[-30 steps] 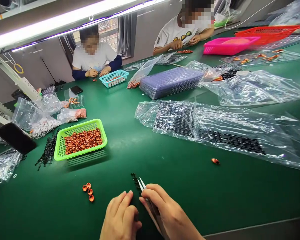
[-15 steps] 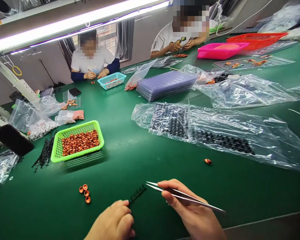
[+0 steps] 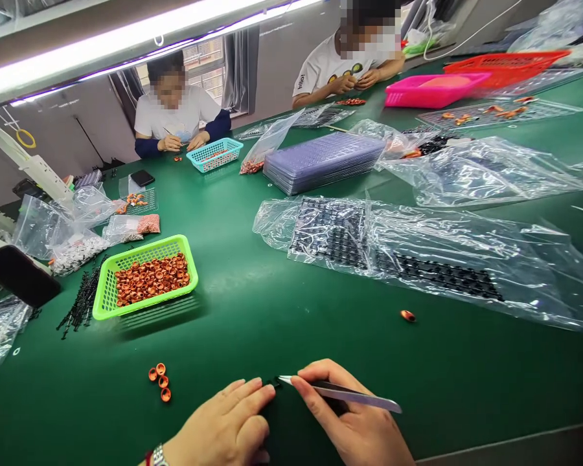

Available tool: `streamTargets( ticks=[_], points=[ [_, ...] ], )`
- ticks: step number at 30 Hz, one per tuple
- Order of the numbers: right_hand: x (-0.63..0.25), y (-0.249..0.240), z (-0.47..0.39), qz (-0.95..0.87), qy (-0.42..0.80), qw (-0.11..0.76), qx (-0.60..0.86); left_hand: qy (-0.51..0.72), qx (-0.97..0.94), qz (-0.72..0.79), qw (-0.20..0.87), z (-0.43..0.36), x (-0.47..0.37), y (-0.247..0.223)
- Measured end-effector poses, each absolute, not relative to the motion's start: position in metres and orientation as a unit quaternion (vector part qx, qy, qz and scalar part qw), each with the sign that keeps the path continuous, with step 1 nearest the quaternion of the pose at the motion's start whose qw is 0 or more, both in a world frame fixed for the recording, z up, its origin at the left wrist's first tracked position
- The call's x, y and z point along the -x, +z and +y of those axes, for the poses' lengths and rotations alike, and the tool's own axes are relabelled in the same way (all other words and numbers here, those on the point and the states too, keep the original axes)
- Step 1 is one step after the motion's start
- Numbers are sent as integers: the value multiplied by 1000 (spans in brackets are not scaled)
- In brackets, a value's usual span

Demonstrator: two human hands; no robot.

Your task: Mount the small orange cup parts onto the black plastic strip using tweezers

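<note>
Probably light, stiff black strip (image 3: 274, 382): hold left end; pinch of left hand (image 3: 226, 422) unclear, right hand (image 3: 352, 417) clamps tweezers (image 3: 364, 397).

Silver tweezers (image 3: 364, 397) slant at lower centre-right, tips leftward, beside a partly hidden black strip (image 3: 274, 382), lower centre.

The bare left hand (image 3: 226, 422) hides part of the thin black plastic strip (image 3: 274, 382); the silver metal-link wristband (image 3: 159, 455) is cut off by the bottom edge.
</note>
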State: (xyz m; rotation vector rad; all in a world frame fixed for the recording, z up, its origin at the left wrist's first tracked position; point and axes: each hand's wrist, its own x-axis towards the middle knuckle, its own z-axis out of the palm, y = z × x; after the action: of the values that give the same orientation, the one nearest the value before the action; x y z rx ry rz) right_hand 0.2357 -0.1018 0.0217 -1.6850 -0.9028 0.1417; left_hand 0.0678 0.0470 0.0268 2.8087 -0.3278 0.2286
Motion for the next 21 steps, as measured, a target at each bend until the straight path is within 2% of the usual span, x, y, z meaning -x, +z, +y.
streamTargets(
  ticks=[9,16,21],
  points=[
    [-234,17,-104,-403,54,566,717,94,-975,-132,152,52,-69,27],
    [-229,15,-101,-501,49,604,618,79,-970,-122,193,53,-72,40],
    [-233,18,-108,-424,49,641,638,92,-970,-97,203,61,-69,57]
  ],
)
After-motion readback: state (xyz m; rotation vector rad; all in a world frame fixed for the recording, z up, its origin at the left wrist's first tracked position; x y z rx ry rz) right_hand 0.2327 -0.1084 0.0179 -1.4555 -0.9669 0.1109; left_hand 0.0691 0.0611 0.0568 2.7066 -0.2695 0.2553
